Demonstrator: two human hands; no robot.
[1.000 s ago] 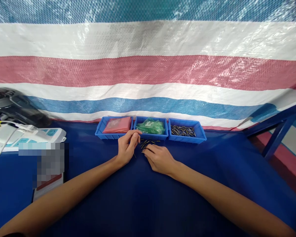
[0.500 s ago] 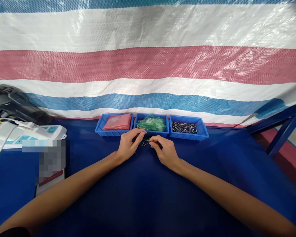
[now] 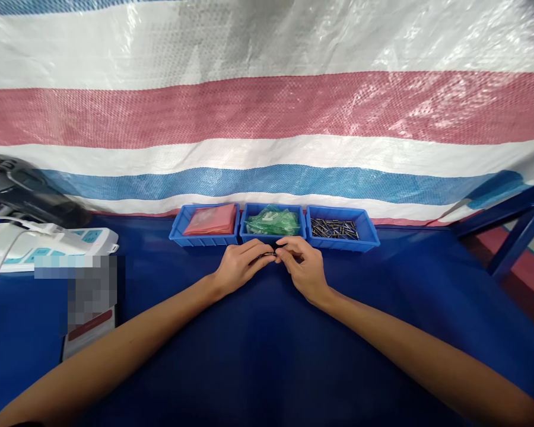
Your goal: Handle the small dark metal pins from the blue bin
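Observation:
My left hand and my right hand meet in front of the middle bin, fingertips nearly touching. Between the thumb and fingers of the left hand, a thin dark metal piece shows. The right hand's thumb and fingers are pinched together at the end of that piece; whether they grip it or something else is hidden. Similar slim dark metal pieces, like small screws or bits, lie in the right-hand blue bin. Green plastic bags fill the middle blue bin.
Pink-red plastic packets lie in the left blue bin. A white power strip with cables, a dark bottle and a partly blurred box stand at left. A striped tarp hangs behind the blue table.
Both hands have come together, the left moving slightly right. The loose dark pieces that lay between them on the table are now covered by the hands or gathered up.

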